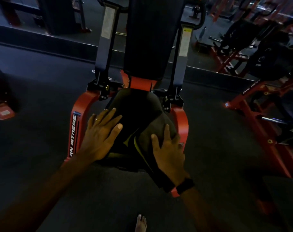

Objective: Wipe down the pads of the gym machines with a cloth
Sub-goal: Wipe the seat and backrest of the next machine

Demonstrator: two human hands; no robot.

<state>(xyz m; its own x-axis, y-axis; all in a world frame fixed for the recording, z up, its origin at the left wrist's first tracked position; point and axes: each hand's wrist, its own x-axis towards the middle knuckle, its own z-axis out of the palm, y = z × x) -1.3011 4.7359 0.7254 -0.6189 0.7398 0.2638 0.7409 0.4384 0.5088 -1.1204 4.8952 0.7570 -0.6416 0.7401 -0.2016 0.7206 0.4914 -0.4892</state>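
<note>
A red-framed gym machine stands in front of me with a black seat pad (134, 106) and a tall black back pad (149, 39) above it. A dark cloth with a yellow-green stripe (152, 131) lies over the right half of the seat and hangs off its front edge. My left hand (100, 136) lies flat on the seat's left side, fingers straight and spread. My right hand (169, 151) presses flat on the cloth, fingers spread; a dark band sits on that wrist.
The red frame arms (82, 114) flank the seat on both sides. More red machines (259, 114) crowd the right. Another machine's red foot (4, 113) sits at the far left. Dark rubber floor surrounds the machine, and my bare foot (140, 223) shows at the bottom.
</note>
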